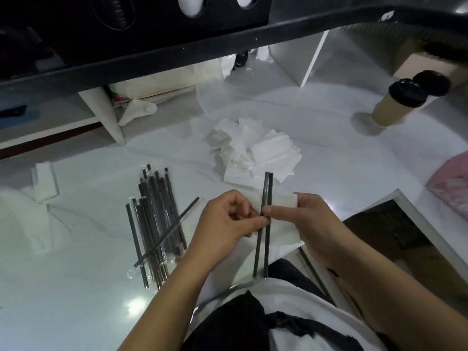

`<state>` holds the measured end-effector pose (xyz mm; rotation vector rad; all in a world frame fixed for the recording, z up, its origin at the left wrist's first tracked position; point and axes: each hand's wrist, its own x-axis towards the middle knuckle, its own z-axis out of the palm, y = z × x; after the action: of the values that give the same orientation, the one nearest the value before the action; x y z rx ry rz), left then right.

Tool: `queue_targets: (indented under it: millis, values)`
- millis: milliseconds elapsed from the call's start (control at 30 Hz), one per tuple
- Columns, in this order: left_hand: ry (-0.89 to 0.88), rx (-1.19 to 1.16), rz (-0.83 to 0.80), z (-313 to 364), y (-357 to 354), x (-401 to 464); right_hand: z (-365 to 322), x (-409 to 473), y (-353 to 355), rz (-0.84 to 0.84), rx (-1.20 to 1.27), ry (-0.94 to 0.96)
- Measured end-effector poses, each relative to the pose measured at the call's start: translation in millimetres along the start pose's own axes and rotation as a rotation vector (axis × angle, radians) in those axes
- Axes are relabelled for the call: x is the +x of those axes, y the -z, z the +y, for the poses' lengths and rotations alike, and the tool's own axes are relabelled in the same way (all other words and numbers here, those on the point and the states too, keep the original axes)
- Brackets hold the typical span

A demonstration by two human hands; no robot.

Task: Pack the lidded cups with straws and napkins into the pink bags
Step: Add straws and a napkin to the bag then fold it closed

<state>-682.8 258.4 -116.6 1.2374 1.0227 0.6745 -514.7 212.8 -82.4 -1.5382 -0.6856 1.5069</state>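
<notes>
Two straws [264, 224] upright between both hands, left hand [228, 219] and right hand [298, 219] pinching them against a napkin [281, 225]

Bare left hand [228, 219] and right hand [301, 219], no rings, watch or gloves. Forearms bare right down to the bottom edge, no sleeves in view. White top [298, 323] over the torso, crossed by black fabric [228, 323], perhaps an apron or bag strap.
</notes>
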Motion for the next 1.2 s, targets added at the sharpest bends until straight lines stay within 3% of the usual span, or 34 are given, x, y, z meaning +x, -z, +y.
queue_targets:
  millis: [100,200,233,267,367,433,500,767,1000,1200]
  values:
    - [-0.034,-0.02,0.027,2.7,-4.4,-1.3,-0.5,-3.4,12.5,0.02,-0.022,-0.001]
    - [-0.056,-0.167,0.309,1.7,6.2,8.0,-11.3,-11.3,30.1,-0.009,0.013,-0.014]
    - [-0.031,-0.231,0.32,2.1,10.6,13.4,-15.8,-15.7,36.4,-0.056,0.039,-0.027]
    - [0.024,-0.303,0.245,3.8,12.8,18.5,-20.3,-21.5,42.3,-0.103,0.07,-0.036]
    - [0.226,-0.455,-0.194,19.3,-6.5,26.1,-27.4,-36.3,61.2,-0.136,0.139,-0.012]
    - [0.254,-0.461,-0.401,28.1,-30.8,27.6,-26.7,-40.0,75.0,-0.063,0.12,0.025]
    - [0.211,-0.438,-0.505,31.1,-56.8,28.4,-23.2,-41.8,92.7,0.013,0.1,0.061]
    - [-0.033,-0.095,-0.374,43.1,-170.9,24.3,-10.4,-69.2,168.4,0.228,0.157,0.174]
    - [-0.208,0.171,-0.397,59.3,-278.0,12.1,-3.4,-110.9,247.7,0.295,0.33,0.147]
    - [-0.259,0.209,-0.489,64.1,-352.7,5.5,10.8,-145.2,316.2,0.302,0.447,0.103]
